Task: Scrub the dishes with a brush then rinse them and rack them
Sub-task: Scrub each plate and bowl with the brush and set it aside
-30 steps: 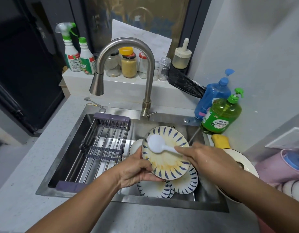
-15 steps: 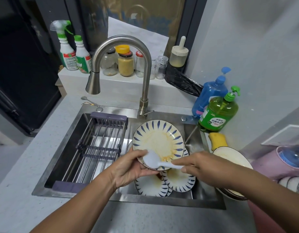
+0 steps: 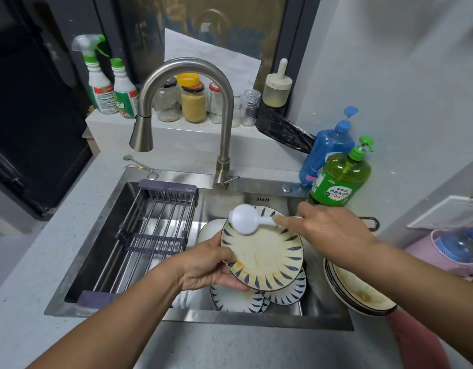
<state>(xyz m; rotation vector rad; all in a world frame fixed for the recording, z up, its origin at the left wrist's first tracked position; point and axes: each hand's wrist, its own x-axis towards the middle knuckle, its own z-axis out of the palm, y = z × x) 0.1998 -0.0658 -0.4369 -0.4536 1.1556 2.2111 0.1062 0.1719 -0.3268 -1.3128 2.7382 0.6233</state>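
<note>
The green dish-soap bottle [image 3: 339, 179], at two o'clock from the sink [image 3: 176, 319], wears a green label with white Chinese characters too small to read; the blue pump bottle [image 3: 327, 153] just behind it carries a pink tag, also unreadable. On the ledge at eleven o'clock two spray cleaner bottles [image 3: 111, 94] show red and green labels, print unclear. Beside them, behind the faucet [image 3: 224, 107], stand glass jars [image 3: 193, 102]: one filled with a tan grainy paste, the others nearly spent. Over the basin, the left hand [image 3: 203, 265] grips the blue-striped plate [image 3: 264, 258] by its nine o'clock rim, thumb on the stained yellowish face. The right hand [image 3: 333, 233] is closed round the handle of the white brush [image 3: 243, 218], whose round head presses the plate at eleven o'clock. More striped plates [image 3: 238, 298] lie stacked in the basin below. A purple-ended drying rack [image 3: 147, 235] spans the sink's left half. At four o'clock, a stack of bowls [image 3: 357, 294] holds brownish residue.
</note>
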